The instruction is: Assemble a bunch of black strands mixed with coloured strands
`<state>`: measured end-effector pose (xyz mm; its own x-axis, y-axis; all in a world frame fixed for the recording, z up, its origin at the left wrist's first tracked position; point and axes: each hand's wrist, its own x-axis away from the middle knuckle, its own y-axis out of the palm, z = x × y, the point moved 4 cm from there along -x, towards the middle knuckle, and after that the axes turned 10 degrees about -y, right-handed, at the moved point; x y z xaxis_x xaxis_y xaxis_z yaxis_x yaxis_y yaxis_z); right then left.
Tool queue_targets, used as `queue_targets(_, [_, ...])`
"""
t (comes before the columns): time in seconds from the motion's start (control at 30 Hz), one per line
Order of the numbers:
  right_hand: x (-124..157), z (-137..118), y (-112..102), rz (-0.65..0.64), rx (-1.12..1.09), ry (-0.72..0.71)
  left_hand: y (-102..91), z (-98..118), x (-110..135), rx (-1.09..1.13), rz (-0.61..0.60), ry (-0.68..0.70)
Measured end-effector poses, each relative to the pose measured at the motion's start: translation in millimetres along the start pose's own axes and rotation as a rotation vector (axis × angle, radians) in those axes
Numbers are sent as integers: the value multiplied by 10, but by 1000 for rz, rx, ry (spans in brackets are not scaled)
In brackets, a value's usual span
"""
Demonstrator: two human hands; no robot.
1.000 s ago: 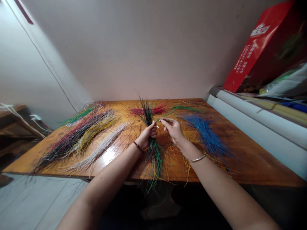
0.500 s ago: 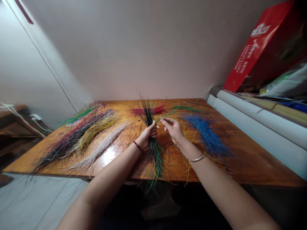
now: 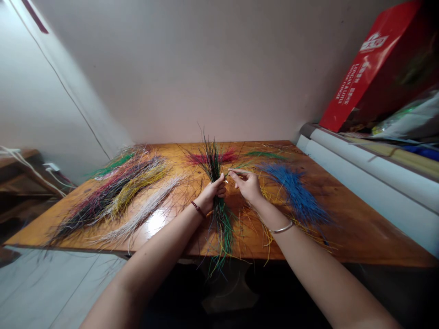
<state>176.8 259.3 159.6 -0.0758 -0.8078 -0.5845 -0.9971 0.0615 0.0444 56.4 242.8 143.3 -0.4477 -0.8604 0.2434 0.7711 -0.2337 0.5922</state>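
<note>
Varnished wooden bench (image 3: pixel 360 228), contents by place. Held: upright bundle of coloured fibre strands (image 3: pixel 221 228), clenched in the closed left grip (image 3: pixel 213 194). Just right of it, right grip (image 3: pixel 247 186), thumb and forefinger pinching 1 thin strand (image 3: pixel 233 171) beside the bundle. Right of right grip: blue strands (image 3: pixel 295 196). Beyond both grips: red strands (image 3: pixel 211 158). Left of left grip: white strands (image 3: pixel 144 214), yellow strands (image 3: pixel 137 189).

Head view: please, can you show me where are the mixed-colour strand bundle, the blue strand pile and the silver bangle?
Mixed-colour strand bundle (image 3: pixel 211 161): head view, upper part, above the left hand (image 3: pixel 214 192).
Blue strand pile (image 3: pixel 297 196): head view, middle of the pile.
Silver bangle (image 3: pixel 281 227): head view, visible front of the band.
</note>
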Motion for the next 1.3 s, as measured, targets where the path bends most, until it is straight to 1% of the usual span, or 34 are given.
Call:
queue_targets(0.37, [20,-48,1,0,40,12,3,4,5,-7,-6,22])
queue_targets(0.57, [33,-57,6,-4,82,19,-27,-2,-30,12,-17,6])
queue_targets(0.73, [36,-53,-3,22,107,17,-31,-13,-34,24,-22,5])
queue_targets(0.87, [33,-38,4,24,104,3,-26,-10,-22,33,-31,9])
queue_targets(0.97, [35,-40,13,25,92,-32,-32,-13,-25,30,-32,-18])
queue_targets(1.1, [53,-85,20,6,160,-103,-40,-11,-37,36,-33,-31])
queue_targets(1.2, [67,-111,17,-14,220,-110,-36,-7,-40,41,-31,-18])
queue_targets(1.3, [73,-140,10,-18,229,-126,-28,-8,-33,30,-19,-6])
